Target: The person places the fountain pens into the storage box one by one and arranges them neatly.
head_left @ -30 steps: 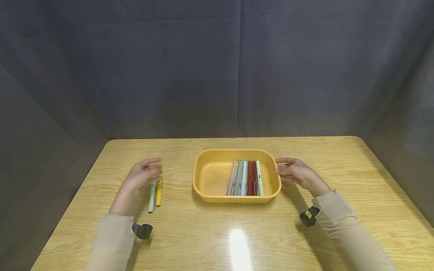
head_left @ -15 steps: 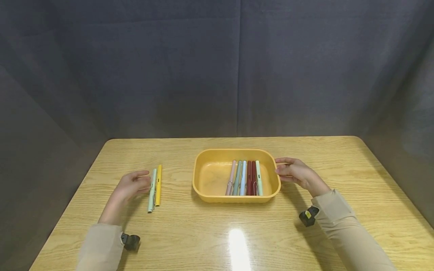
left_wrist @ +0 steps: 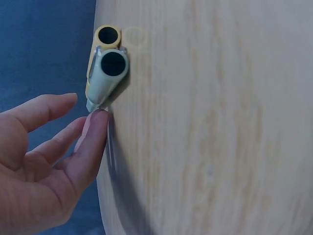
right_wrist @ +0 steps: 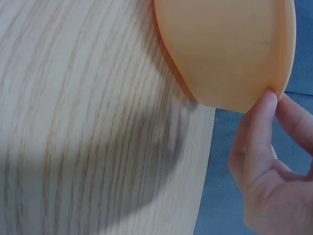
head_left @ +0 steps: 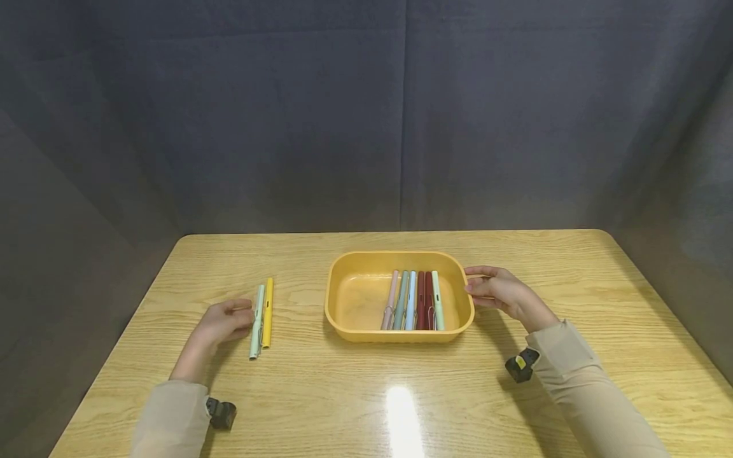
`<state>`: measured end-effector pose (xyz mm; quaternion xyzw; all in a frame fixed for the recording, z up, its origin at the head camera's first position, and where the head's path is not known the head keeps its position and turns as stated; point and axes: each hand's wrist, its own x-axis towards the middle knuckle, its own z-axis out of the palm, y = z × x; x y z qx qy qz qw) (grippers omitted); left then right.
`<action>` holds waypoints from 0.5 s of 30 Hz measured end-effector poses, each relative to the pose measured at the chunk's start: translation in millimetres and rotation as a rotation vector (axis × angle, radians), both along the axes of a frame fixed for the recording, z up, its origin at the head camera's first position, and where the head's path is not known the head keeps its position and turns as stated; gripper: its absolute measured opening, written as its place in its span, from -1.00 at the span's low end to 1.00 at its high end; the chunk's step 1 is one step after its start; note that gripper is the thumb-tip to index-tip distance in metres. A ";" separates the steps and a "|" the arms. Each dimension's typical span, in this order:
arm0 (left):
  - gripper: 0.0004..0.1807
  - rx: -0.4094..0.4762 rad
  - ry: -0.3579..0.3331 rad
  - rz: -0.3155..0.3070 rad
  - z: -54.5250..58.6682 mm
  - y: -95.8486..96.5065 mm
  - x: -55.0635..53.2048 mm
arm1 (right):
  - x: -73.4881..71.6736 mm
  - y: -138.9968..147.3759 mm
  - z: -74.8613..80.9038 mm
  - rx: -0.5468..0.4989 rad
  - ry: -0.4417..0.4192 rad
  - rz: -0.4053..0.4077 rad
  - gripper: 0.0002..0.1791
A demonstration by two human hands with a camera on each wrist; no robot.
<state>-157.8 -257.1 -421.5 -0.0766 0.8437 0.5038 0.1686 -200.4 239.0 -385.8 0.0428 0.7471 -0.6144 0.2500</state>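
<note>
On the left of the table lie a light green pen [head_left: 257, 322] and a yellow pen [head_left: 268, 313], side by side. My left hand [head_left: 228, 320] is just left of the green pen. In the left wrist view its fingertips [left_wrist: 99, 115] reach the pen's side, while the thumb stays apart; contact is hard to tell. At the right end of a yellow tray [head_left: 366, 336], my right hand [head_left: 504, 294] pinches the rim between thumb and fingers. Pink, teal, light blue, dark red and pale green pens [head_left: 411, 302] lie in the tray's right half.
The wooden table [head_left: 321, 394] runs back to a dark grey curtain [head_left: 366, 127], which also hangs along both sides. A black wrist camera [head_left: 221, 413] sits on the left sleeve and another wrist camera [head_left: 521, 365] on the right.
My left hand has moved left and toward me from above the two pens, uncovering them, and its fingers have lowered beside the green pen. The right hand stays at the tray's rim.
</note>
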 end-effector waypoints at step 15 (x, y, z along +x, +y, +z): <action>-0.38 0.003 -0.013 0.021 -1.5 5.5 -0.1 | -0.5 0.4 -1.5 0.000 -0.001 -0.006 -0.36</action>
